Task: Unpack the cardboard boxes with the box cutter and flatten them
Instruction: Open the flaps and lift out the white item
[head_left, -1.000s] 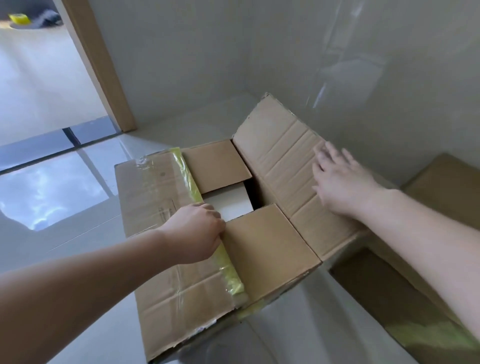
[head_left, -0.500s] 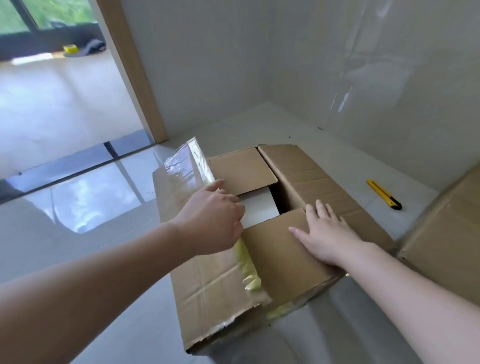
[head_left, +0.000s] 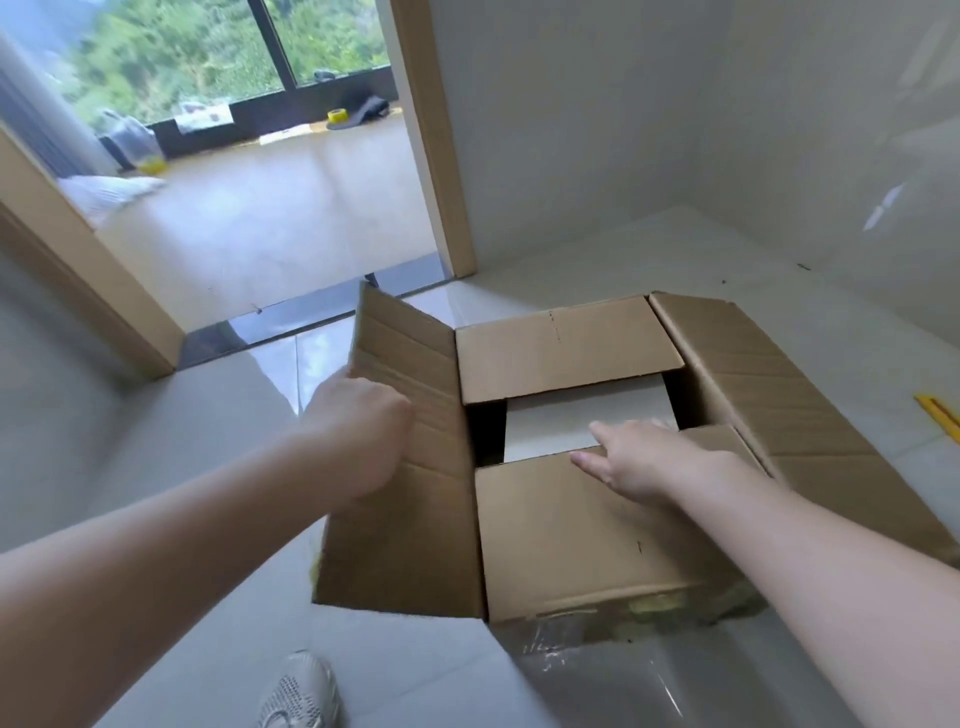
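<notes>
A brown cardboard box stands on the tiled floor with its top partly open. My left hand grips the outer edge of the left long flap, which stands raised and swung outward. My right hand lies with straight fingers on the near short flap, fingertips at its inner edge. The right long flap is folded outward. Something white shows in the gap between the short flaps. A yellow box cutter lies on the floor at the right edge of view.
Walls stand close behind and to the right of the box. A doorway at the left leads to a room with a yellow tape roll and bags by a window. My shoe is on the floor near the box's front left corner.
My left hand has swung the taped left flap up and outward. My right hand has slid forward along the near short flap to its inner edge. The view has shifted towards the doorway.
</notes>
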